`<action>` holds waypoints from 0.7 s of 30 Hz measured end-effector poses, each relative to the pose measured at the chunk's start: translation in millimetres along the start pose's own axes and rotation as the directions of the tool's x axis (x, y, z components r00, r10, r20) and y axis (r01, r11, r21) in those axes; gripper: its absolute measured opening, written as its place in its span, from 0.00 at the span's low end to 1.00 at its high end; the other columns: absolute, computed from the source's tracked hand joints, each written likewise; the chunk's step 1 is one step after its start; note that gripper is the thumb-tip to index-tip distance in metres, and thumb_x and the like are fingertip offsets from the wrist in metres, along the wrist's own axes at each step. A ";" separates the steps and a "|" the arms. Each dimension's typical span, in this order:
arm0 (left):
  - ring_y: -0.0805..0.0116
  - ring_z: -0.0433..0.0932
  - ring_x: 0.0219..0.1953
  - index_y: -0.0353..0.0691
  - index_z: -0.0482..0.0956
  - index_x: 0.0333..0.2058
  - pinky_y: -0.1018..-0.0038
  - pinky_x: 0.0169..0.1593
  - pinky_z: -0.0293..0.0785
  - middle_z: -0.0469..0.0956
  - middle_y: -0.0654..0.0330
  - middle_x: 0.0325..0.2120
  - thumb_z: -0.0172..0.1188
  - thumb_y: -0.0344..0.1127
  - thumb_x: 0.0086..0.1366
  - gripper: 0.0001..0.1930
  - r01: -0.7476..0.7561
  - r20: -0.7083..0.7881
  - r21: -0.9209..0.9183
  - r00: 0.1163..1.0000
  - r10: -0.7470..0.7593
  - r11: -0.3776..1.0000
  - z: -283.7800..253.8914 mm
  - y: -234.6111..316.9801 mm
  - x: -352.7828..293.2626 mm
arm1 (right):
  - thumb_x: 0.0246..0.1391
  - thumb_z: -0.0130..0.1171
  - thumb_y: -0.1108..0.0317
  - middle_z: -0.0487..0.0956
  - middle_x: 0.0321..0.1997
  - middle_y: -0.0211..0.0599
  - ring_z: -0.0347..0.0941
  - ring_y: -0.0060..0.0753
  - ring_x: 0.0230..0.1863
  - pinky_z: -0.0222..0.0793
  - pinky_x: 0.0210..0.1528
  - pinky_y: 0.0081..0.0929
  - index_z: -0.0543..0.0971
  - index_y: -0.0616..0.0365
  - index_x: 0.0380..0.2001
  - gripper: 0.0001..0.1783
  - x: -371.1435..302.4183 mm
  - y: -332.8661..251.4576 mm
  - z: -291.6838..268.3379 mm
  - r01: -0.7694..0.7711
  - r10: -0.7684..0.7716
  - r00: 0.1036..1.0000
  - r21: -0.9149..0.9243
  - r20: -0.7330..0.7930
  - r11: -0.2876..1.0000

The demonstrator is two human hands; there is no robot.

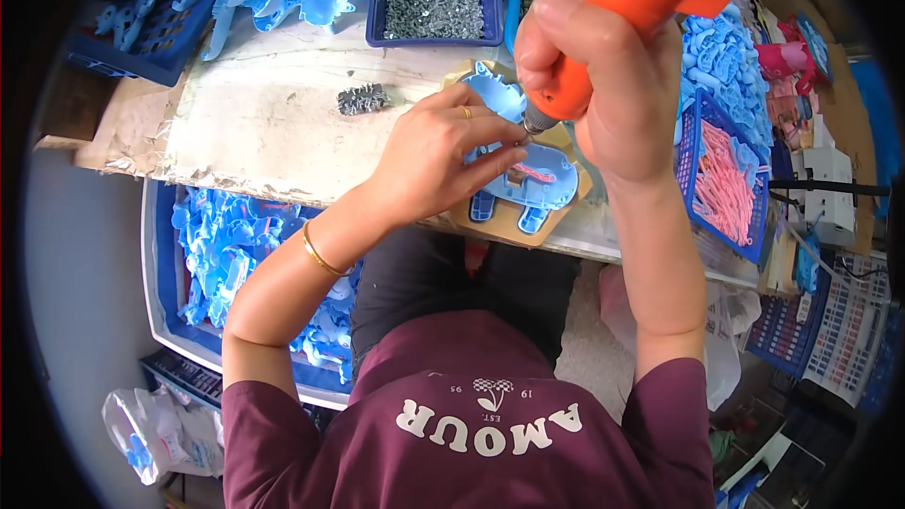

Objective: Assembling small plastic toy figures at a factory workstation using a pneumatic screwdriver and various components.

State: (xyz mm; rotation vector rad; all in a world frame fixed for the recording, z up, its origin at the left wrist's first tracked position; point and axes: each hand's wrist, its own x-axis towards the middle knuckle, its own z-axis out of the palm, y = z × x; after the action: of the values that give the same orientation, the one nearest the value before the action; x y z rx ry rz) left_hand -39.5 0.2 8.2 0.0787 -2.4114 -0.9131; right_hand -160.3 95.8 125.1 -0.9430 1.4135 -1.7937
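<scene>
Right hand (603,85) clamps the orange driver (622,9) upright, bit down on the blue shell (528,184) seated in its tan jig (490,221) at the bench edge, while left hand (438,146) pinches something tiny by the tip, steadying it.
</scene>
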 end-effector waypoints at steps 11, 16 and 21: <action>0.65 0.75 0.35 0.45 0.88 0.39 0.67 0.43 0.73 0.82 0.64 0.28 0.65 0.37 0.66 0.07 0.038 0.074 -0.174 0.997 -0.026 0.984 13.2 0.0 -5.9 | 0.57 0.60 0.73 0.77 0.24 0.31 0.70 0.17 0.19 0.66 0.24 0.18 0.73 0.67 0.46 0.15 -4.9 4.7 -8.1 0.076 -0.075 0.997 -0.007 0.023 0.997; 0.64 0.75 0.38 0.43 0.86 0.41 0.65 0.51 0.69 0.82 0.64 0.30 0.63 0.37 0.67 0.08 -0.004 0.085 -0.232 0.996 0.025 0.973 17.0 5.8 -7.7 | 0.56 0.62 0.74 0.79 0.30 0.31 0.75 0.19 0.25 0.70 0.29 0.19 0.74 0.66 0.46 0.15 -6.6 11.5 -14.4 0.173 -0.171 0.985 -0.069 0.030 0.982; 0.62 0.76 0.44 0.43 0.84 0.43 0.63 0.54 0.68 0.84 0.62 0.33 0.65 0.39 0.66 0.11 -0.074 0.057 -0.121 0.995 0.081 0.990 20.0 10.1 -8.2 | 0.51 0.71 0.71 0.83 0.43 0.39 0.80 0.31 0.33 0.78 0.35 0.28 0.79 0.64 0.48 0.21 7.0 42.3 -29.1 0.476 -0.469 0.853 0.025 0.228 0.879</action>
State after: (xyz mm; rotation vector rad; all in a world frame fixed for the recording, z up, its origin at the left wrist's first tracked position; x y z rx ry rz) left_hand -41.5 21.8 -1.7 -0.0885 -2.3926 -1.0340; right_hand -186.1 96.1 80.2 -1.5704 1.1288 -1.9266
